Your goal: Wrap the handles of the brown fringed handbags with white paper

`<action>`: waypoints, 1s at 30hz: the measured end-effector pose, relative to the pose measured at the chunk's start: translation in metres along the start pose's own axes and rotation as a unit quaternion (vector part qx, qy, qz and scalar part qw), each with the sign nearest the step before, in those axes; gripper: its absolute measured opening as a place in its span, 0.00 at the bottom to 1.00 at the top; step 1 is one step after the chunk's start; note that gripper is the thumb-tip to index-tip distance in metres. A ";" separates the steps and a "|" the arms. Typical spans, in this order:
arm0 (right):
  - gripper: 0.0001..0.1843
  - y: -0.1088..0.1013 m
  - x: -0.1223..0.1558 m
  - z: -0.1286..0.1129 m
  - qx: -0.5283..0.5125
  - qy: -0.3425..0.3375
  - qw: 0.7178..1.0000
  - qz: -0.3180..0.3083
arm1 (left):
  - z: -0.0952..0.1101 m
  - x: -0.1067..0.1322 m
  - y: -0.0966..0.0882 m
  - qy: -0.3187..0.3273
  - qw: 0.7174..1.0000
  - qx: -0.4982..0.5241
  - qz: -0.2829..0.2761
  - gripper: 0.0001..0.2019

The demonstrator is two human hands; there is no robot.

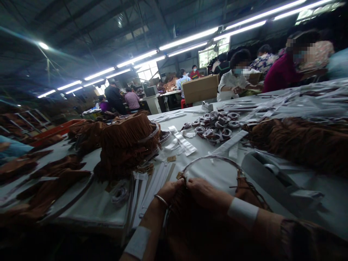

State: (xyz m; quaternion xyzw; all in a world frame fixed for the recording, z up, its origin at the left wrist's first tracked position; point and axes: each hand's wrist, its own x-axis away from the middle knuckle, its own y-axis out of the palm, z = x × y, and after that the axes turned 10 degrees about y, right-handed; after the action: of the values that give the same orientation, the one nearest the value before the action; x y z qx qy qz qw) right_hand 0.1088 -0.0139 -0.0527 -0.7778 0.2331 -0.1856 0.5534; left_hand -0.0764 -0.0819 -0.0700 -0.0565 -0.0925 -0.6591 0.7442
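Brown suede-like material forms the slack bag (197, 224) at the table's near edge, in front of the person, its lower part lost in shadow. The left hand (170, 189) and the right hand (202, 190) are both closed, fingertips pinching its rim almost side by side, presumably because so small a spot needs steadying from two sides; what lies between the fingers cannot be told. The bag's thin, pale-wrapped hoop handle (213, 157) arches beyond the hands, apparently leaving the gripped spot free. One silvery metal bangle (161, 200) circles the left wrist, and two white rectangular patches, one on the left forearm (139, 242) and one on the right (243, 212), lie flat on the skin. Just right of the bag stands one grey plastic tape dispenser (272, 177), likely set there for easy reach. Long flat white strips (154, 190) lie roughly parallel to the left, perhaps so that single ones lift off readily; they overlap too much for counting. Beyond are over ten pale wrapped coils (217, 127) in one loose heap, one tall stack of brown fringed bags (127, 141) and, rightward, one long brown fringed pile (301, 145). Across the table sit two nearer co-workers, one white-shirted (227, 85), one in magenta (280, 74).
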 end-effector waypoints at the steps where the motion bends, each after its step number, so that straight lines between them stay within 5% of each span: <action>1: 0.12 -0.003 0.003 -0.002 0.000 0.004 1.000 0.003 | 0.000 0.003 0.001 -0.005 1.000 0.021 -0.009 0.32; 8: 0.11 -0.021 0.022 -0.009 0.022 0.034 0.999 0.004 | 0.011 0.024 0.002 0.044 0.999 0.006 0.029 0.27; 15: 0.12 -0.039 0.031 -0.012 0.056 -0.039 0.996 0.050 | 0.021 0.034 0.016 0.106 0.992 -0.011 0.069 0.26; 21: 0.18 -0.054 0.031 -0.016 0.054 -0.071 0.995 0.054 | 0.026 0.037 0.025 0.112 0.993 -0.011 0.036 0.25; 27: 0.12 -0.057 0.016 -0.014 0.060 -0.066 0.995 0.043 | 0.023 0.043 0.032 0.111 0.983 -0.144 -0.003 0.23; 30: 0.11 -0.059 0.009 -0.009 0.040 -0.085 0.995 0.023 | 0.028 0.043 0.027 0.116 0.985 -0.117 -0.042 0.24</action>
State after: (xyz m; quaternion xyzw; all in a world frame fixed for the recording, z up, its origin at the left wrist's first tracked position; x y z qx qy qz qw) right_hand 0.1203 -0.0090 0.0065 -0.7625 0.1954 -0.1157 0.6059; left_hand -0.0464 -0.1143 -0.0330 -0.0622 0.0702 -0.6982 0.7097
